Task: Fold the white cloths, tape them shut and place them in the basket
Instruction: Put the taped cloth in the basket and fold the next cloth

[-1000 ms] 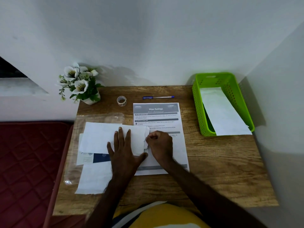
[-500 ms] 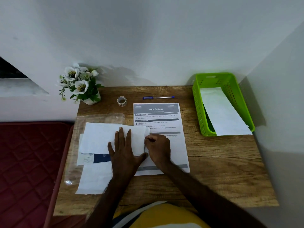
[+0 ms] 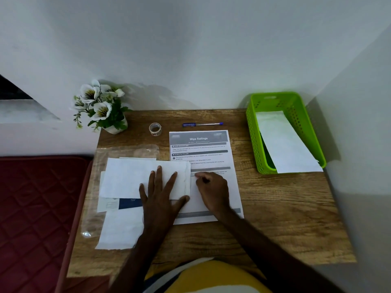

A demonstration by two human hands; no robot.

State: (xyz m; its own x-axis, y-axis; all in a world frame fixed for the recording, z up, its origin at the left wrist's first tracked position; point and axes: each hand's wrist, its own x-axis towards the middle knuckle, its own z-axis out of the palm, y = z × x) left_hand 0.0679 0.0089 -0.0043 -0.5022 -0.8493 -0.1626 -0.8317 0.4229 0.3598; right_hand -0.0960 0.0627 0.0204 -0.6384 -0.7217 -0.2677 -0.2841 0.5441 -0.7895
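The wooden counter [image 3: 275,208] carries a green basket [image 3: 254,144] at its far right corner, flowerpot [image 3: 115,129] far left, tape roll [image 3: 155,129], pen [image 3: 202,124] and printed sheet [image 3: 211,149] between.

dim, cool light | soft shadows on wall | edges bowed | print perhaps blurred

Folded white cloth [image 3: 137,178] flat on table, long side left-right, layered edges at right end overlapping a printed sheet. Second white cloth [image 3: 120,231] below it nr front-left edge — flat, partly covered. Third white cloth [image 3: 285,142] folded long, in green basket [image 3: 304,123] at back right, front end sticking out over rim. Clear tape roll [image 3: 155,129] upright nr back, apart from cloths — tape on cloths, prob. too small to tell.
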